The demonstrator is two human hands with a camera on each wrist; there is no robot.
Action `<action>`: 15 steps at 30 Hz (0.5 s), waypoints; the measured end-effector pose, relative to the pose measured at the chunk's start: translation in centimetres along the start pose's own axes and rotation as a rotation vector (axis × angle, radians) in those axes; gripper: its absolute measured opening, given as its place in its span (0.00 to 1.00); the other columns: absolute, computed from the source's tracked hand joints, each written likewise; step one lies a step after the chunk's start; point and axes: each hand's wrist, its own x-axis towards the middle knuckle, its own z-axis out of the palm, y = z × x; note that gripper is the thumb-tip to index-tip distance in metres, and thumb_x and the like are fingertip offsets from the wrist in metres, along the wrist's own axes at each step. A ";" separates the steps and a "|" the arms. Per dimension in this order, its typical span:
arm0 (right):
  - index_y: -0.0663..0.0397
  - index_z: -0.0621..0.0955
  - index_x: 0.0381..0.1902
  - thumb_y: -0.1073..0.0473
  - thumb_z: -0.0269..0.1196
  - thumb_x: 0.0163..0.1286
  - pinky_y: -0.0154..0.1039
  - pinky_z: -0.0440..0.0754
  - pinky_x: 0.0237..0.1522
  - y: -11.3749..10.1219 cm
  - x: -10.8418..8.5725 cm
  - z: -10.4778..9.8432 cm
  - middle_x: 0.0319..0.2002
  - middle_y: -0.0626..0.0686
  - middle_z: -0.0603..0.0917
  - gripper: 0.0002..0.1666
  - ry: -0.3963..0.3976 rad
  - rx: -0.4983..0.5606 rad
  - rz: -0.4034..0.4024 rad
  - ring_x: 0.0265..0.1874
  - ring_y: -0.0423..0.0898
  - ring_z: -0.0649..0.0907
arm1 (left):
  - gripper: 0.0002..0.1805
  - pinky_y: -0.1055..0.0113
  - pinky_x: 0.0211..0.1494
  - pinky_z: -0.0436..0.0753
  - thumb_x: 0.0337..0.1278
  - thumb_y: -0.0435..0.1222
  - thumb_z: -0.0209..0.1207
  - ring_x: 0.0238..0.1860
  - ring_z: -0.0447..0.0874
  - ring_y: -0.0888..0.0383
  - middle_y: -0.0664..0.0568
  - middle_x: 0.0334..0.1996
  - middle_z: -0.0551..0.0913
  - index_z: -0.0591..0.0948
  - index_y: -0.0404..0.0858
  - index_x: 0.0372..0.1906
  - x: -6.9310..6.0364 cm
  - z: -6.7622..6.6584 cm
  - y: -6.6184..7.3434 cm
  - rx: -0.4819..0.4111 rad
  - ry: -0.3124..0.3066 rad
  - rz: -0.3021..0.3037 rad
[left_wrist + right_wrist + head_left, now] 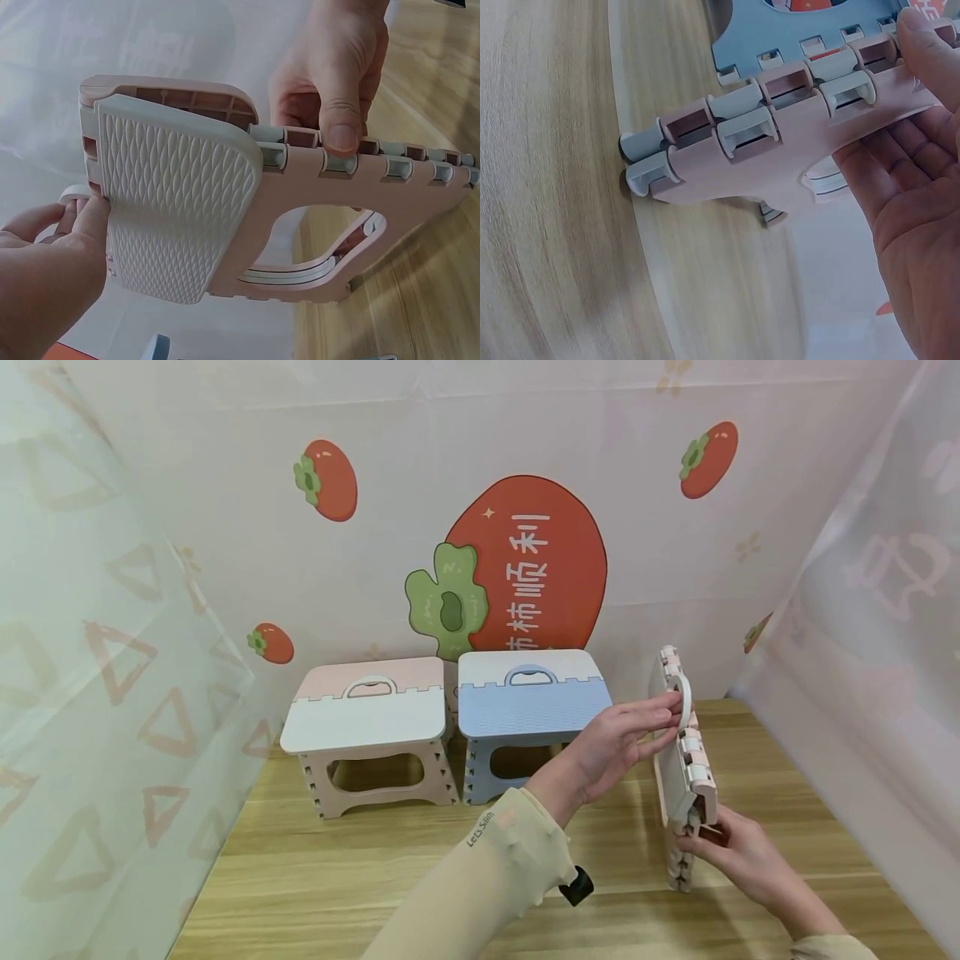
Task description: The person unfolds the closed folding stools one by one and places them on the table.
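Note:
A pink and white folding stool [678, 785] stands on edge at the right, its seat and legs folded nearly flat. My left hand [603, 747] holds the white carrying handle [684, 703] at the top, with thumb and fingers about it. Lower down, my right hand [750, 860] grips the hinged edge of the stool's legs. In the left wrist view the right thumb [343, 135] presses on that edge, and the textured white seat half [180, 195] faces the camera. The right wrist view shows the hinged leg edge [750, 131] near the tabletop.
An opened pink and white stool [367, 722] stands at the back left of the wooden table [337, 885]. Beside it stands an opened blue and white stool [532, 710]. A printed cloth backdrop [375, 585] rises behind, with pale sheets at both sides.

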 end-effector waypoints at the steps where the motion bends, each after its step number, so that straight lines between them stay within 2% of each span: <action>1: 0.67 0.78 0.60 0.63 0.70 0.69 0.31 0.86 0.43 0.0 0.0 0.1 0.50 0.67 0.86 0.25 0.000 0.004 0.005 0.46 0.29 0.83 | 0.28 0.64 0.73 0.72 0.72 0.35 0.51 0.70 0.71 0.62 0.54 0.73 0.72 0.70 0.28 0.72 0.0 0.0 0.0 0.001 -0.002 0.001; 10: 0.70 0.77 0.60 0.66 0.69 0.68 0.29 0.86 0.43 -0.2 0.3 0.7 0.50 0.68 0.85 0.25 0.016 0.057 0.001 0.45 0.29 0.83 | 0.29 0.67 0.73 0.71 0.72 0.35 0.52 0.70 0.71 0.64 0.54 0.73 0.71 0.68 0.29 0.74 0.3 0.2 -0.1 0.012 -0.025 -0.005; 15: 0.69 0.77 0.62 0.64 0.70 0.68 0.30 0.85 0.44 -0.3 0.3 1.2 0.51 0.65 0.86 0.27 0.019 0.054 0.050 0.45 0.29 0.83 | 0.29 0.68 0.72 0.72 0.72 0.35 0.52 0.69 0.71 0.65 0.54 0.73 0.72 0.68 0.29 0.74 0.5 0.4 -0.2 0.008 -0.033 -0.003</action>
